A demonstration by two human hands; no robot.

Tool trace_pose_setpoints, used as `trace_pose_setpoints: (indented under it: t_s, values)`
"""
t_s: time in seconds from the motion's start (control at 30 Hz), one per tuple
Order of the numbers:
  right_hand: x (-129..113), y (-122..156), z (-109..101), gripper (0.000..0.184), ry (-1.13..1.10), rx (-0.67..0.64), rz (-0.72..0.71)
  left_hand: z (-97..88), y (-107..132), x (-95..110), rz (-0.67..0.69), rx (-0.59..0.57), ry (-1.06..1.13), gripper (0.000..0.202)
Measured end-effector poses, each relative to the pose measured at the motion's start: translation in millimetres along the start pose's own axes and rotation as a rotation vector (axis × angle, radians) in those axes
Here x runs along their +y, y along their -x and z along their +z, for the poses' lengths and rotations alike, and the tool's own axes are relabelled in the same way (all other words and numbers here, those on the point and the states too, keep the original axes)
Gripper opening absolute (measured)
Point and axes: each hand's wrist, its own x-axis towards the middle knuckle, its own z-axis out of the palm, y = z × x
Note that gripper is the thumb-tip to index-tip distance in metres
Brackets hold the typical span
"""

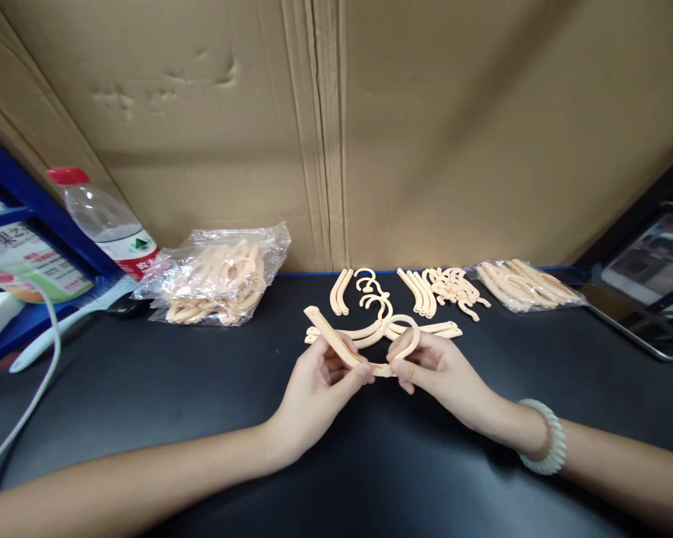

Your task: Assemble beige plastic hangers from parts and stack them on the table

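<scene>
My left hand [321, 385] is closed on a long peach plastic bar [332, 338] that slants up to the left. My right hand [433, 368] pinches a curved peach hook piece [408, 323]. The two pieces meet between my fingertips, just above the black table [202, 403]. Right behind my hands lies a small heap of assembled peach pieces [378, 326]. Further back are loose curved bars [341, 290], straight bars [418, 291] and a pile of small hooks [454, 288].
A clear bag of peach parts [218, 280] lies back left, another bag [524, 284] back right. A water bottle [104, 220], a white cable [31, 396] and a blue shelf [22, 202] stand at the left. Cardboard [336, 127] walls the back. A tray [644, 317] sits at the right.
</scene>
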Motion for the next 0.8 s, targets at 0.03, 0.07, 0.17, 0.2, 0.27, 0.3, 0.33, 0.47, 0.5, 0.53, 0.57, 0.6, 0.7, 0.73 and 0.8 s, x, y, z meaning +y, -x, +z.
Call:
trace_pose_setpoints:
  t_s: [0.03,0.07,0.17,0.2,0.27,0.3,0.33,0.47,0.5,0.53,0.57,0.6,0.7,0.73,0.8]
  values:
    - [1.2,-0.3,-0.2,0.027,-0.003,-0.005,0.008,-0.2,-0.4,-0.5,-0.006,0.001,0.002,0.029]
    - [2.2,-0.6,-0.3,0.027,-0.008,-0.011,0.015,-0.3,-0.5,-0.9,-0.012,0.002,0.001,0.029]
    - [3.8,-1.5,0.4,0.028,-0.027,-0.016,0.043,0.7,0.4,-1.9,-0.024,-0.011,-0.005,0.028]
    - [3.8,-1.6,1.2,0.028,-0.036,-0.021,0.058,1.5,1.0,-2.0,-0.024,-0.019,-0.003,0.027]
    - [3.3,-1.2,3.8,0.029,-0.055,-0.031,0.08,3.6,2.1,-1.8,-0.026,-0.056,0.012,0.025]
    - [2.8,-0.6,5.4,0.029,-0.062,-0.037,0.083,4.6,2.4,-1.5,-0.032,-0.09,0.025,0.025]
    - [2.2,-0.1,6.8,0.029,-0.066,-0.044,0.082,5.5,2.4,-1.1,-0.04,-0.121,0.036,0.024]
    - [-4.6,-2.5,2.2,0.027,0.017,-0.019,0.021,5.7,0.3,0.5,-0.112,-0.147,0.022,0.023]
    - [-7.8,-5.6,-3.3,0.025,0.071,0.014,-0.014,5.2,-0.4,0.8,-0.131,-0.127,0.007,0.023]
    - [-11.3,-10.0,-11.0,0.023,0.143,0.056,-0.061,4.6,-1.1,1.3,-0.145,-0.113,-0.005,0.023]
    - [-14.9,-15.6,-20.7,0.02,0.24,0.097,-0.115,4.1,-1.6,1.8,-0.155,-0.103,-0.011,0.021]
    - [-18.0,-22.0,-31.9,0.019,0.353,0.143,-0.184,3.8,-2.0,2.5,-0.16,-0.093,-0.012,0.02]
    - [-20.6,-42.5,-68.9,0.01,0.863,0.122,-0.404,3.9,-2.6,4.6,-0.175,-0.065,0.014,0.016]
    - [-18.7,-48.3,-79.9,0.009,1.0,0.08,-0.457,4.1,-2.8,5.2,-0.179,-0.058,0.022,0.016]
    - [-12.3,-56.7,-96.6,0.013,1.183,0.03,-0.513,4.7,-3.3,5.7,-0.176,-0.052,0.028,0.016]
